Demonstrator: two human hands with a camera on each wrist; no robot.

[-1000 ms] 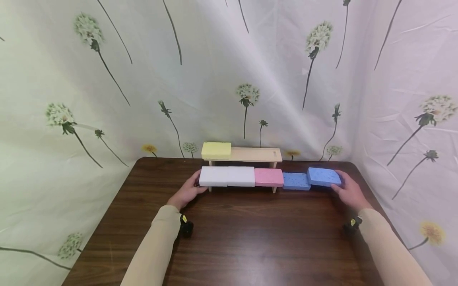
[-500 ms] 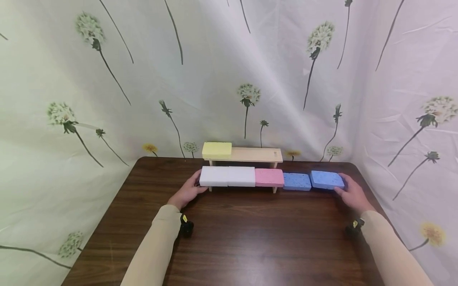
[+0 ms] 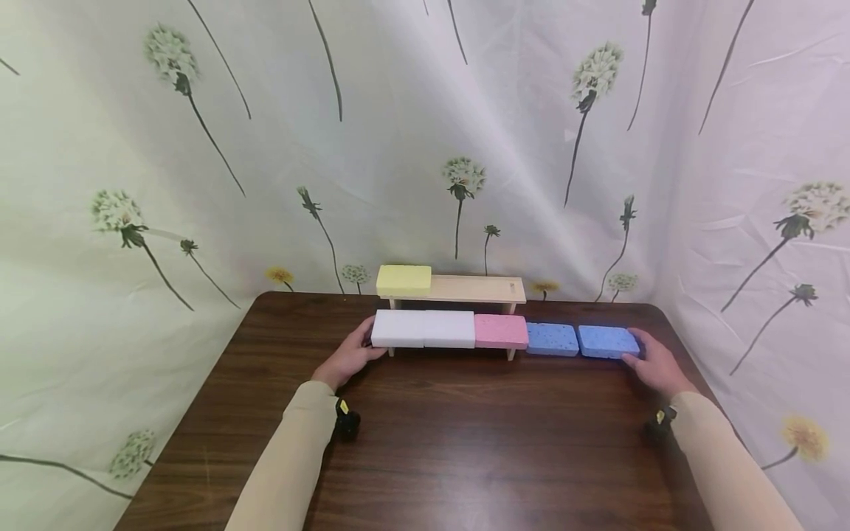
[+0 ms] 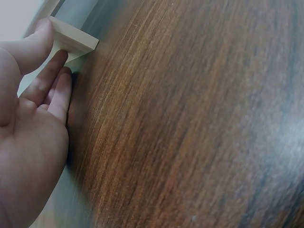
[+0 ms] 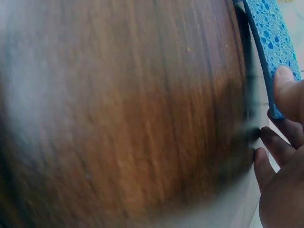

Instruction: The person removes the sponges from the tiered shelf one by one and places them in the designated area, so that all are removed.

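My left hand [image 3: 348, 355] holds the left end of a low wooden stand, its thumb and fingertips at the stand's leg [image 4: 73, 38]. On this stand lie two white sponges [image 3: 398, 328] and a pink sponge [image 3: 501, 332] in a row. My right hand [image 3: 657, 361] pinches the right end of a blue sponge [image 3: 607, 341], thumb on its near side; the thumb also shows on it in the right wrist view. Another blue sponge [image 3: 553, 338] lies between it and the pink one, with a narrow gap between the blue ones.
Behind stands a second wooden stand [image 3: 471, 288] with a yellow sponge [image 3: 403, 280] on its left end. Both stands are on a dark wooden table [image 3: 465, 442]. A white curtain [image 3: 398, 147] with dandelion prints hangs behind the table and along its right side.
My right hand has brought the blue sponge slightly right and down, from overlapping the other blue sponge's edge to beside it. My left hand has stayed at the stand's end.
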